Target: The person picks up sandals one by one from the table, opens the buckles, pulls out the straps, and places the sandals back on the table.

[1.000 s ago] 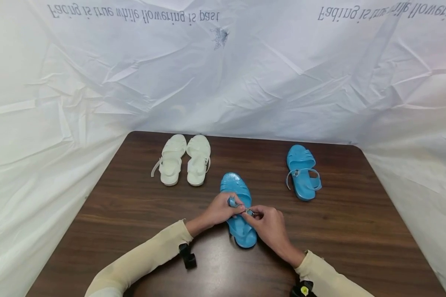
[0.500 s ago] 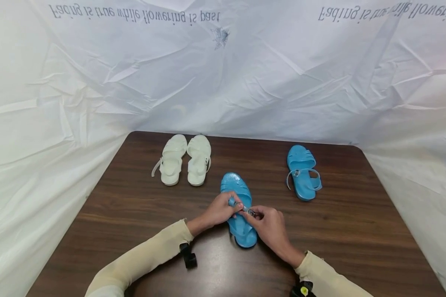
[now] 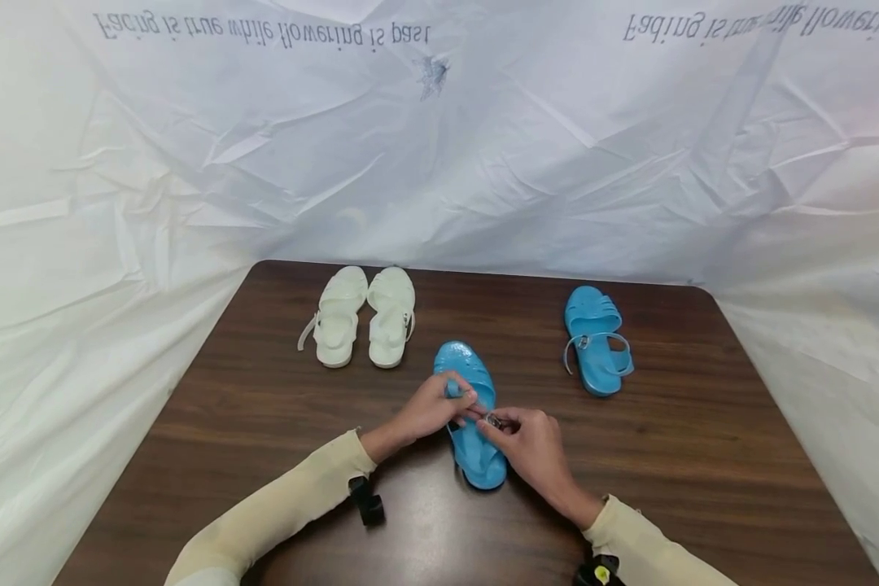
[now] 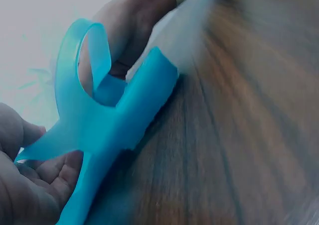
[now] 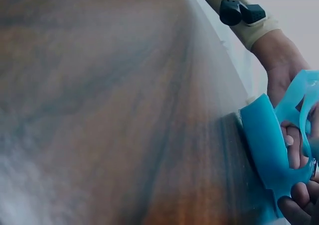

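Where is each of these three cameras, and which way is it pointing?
Head: on the head, facing forward and down at the table; shows both sleeved arms, left hand and right hand.
Left wrist: low over the table, facing the blue sandal; shows its fingers.
Right wrist: low, facing the left hand across the sandal.
All share that sandal.
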Tool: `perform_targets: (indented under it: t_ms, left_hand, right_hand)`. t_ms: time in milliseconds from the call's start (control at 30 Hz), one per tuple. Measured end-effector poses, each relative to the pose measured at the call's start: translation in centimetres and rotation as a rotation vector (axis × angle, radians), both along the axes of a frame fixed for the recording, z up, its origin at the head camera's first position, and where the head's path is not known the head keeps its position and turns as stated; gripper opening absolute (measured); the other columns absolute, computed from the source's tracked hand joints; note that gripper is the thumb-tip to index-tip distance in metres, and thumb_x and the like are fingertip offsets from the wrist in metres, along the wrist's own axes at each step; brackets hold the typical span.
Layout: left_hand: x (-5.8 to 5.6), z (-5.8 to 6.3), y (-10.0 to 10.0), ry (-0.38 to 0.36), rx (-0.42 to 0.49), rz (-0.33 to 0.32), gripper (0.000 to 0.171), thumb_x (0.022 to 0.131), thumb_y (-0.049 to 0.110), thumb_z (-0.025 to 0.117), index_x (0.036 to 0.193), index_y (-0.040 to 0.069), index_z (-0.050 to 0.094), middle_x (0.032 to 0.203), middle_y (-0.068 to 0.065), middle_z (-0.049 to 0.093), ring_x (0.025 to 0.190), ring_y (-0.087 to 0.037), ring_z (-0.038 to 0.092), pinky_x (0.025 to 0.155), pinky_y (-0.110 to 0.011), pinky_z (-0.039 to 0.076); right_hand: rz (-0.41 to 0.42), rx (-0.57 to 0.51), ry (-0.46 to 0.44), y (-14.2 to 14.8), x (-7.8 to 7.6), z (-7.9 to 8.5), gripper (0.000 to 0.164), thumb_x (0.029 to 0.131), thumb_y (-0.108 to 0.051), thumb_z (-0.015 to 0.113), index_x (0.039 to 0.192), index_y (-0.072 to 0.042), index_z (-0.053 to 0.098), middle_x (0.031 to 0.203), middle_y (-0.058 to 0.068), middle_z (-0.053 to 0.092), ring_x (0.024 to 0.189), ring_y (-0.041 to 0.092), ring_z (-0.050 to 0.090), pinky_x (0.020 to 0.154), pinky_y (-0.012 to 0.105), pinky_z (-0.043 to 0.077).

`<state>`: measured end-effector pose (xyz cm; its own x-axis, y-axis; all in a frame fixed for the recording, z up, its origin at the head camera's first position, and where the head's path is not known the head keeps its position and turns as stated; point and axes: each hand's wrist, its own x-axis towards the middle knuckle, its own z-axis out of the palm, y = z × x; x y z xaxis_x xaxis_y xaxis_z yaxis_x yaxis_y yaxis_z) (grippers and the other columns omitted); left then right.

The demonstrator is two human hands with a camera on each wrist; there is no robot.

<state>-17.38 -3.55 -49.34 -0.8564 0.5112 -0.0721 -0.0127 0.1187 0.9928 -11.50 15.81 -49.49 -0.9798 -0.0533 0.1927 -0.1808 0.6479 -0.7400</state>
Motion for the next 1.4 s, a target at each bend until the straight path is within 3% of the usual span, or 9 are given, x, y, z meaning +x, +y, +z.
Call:
perform_targets:
  t_ms: [233, 467, 733, 900, 1133, 1400]
  left_hand:
    - [0.1, 0.4, -0.5, 0.081, -0.028, 0.048, 0.022, 0.103, 0.022, 0.065, 0.109, 0.000, 0.065, 0.086, -0.011, 0.075, 0.079, -0.018, 0.073, 0.070, -0.034, 0.060]
    - [0.0, 0.4, -0.4, 0.045, -0.013, 0.075, 0.025, 0.100, 0.031, 0.069, 0.109, 0.008, 0.070, 0.081, -0.005, 0.068, 0.076, -0.018, 0.064, 0.072, -0.032, 0.053]
    - [-0.1, 0.1, 0.3, 0.065, -0.033, 0.028, 0.026, 0.098, 0.038, 0.071, 0.100, 0.012, 0.069, 0.081, -0.004, 0.063, 0.069, -0.020, 0.053, 0.059, -0.032, 0.047]
    - [0.0, 0.2, 0.1, 0.079, -0.040, 0.029, 0.031, 0.097, 0.039, 0.071, 0.111, 0.012, 0.069, 0.094, -0.003, 0.070, 0.077, -0.018, 0.059, 0.064, -0.033, 0.051]
    - [0.3, 0.5, -1.4, 0.114, -0.093, 0.026, 0.040, 0.100, 0.030, 0.068, 0.132, 0.007, 0.066, 0.113, -0.005, 0.073, 0.098, -0.014, 0.067, 0.080, -0.030, 0.055]
    - [1.3, 1.1, -2.8, 0.162, -0.230, 0.038, 0.034, 0.099, 0.034, 0.067, 0.124, 0.011, 0.069, 0.112, -0.003, 0.073, 0.100, -0.013, 0.069, 0.084, -0.031, 0.057]
  right_hand:
    - [0.017, -0.014, -0.006, 0.0, -0.1, 0.0, 0.026, 0.083, -0.031, 0.087, 0.098, -0.010, 0.082, 0.077, -0.008, 0.073, 0.065, 0.000, 0.064, 0.059, 0.022, 0.054]
    - [0.021, -0.020, 0.024, 0.0, -0.3, 0.2, 0.035, 0.083, -0.035, 0.087, 0.105, -0.009, 0.080, 0.084, -0.007, 0.075, 0.072, 0.001, 0.066, 0.064, 0.022, 0.056]
    - [0.007, -0.005, 0.150, 0.3, -0.3, 0.6, 0.021, 0.085, -0.026, 0.086, 0.100, -0.011, 0.081, 0.083, -0.005, 0.074, 0.073, 0.003, 0.066, 0.063, 0.022, 0.055]
    - [-0.001, 0.048, 0.212, 1.2, 0.0, 0.7, 0.017, 0.085, -0.022, 0.086, 0.097, -0.011, 0.082, 0.081, -0.005, 0.073, 0.071, 0.004, 0.064, 0.059, 0.022, 0.054]
    - [-0.058, 0.076, 0.108, 3.3, 0.9, 1.1, 0.013, 0.085, -0.021, 0.085, 0.095, -0.012, 0.082, 0.078, -0.006, 0.071, 0.070, 0.005, 0.063, 0.061, 0.023, 0.053]
    - [-0.032, 0.121, 0.005, 4.5, 2.0, 1.3, 0.009, 0.086, -0.020, 0.084, 0.087, -0.013, 0.079, 0.071, -0.010, 0.067, 0.064, 0.003, 0.060, 0.059, 0.023, 0.052]
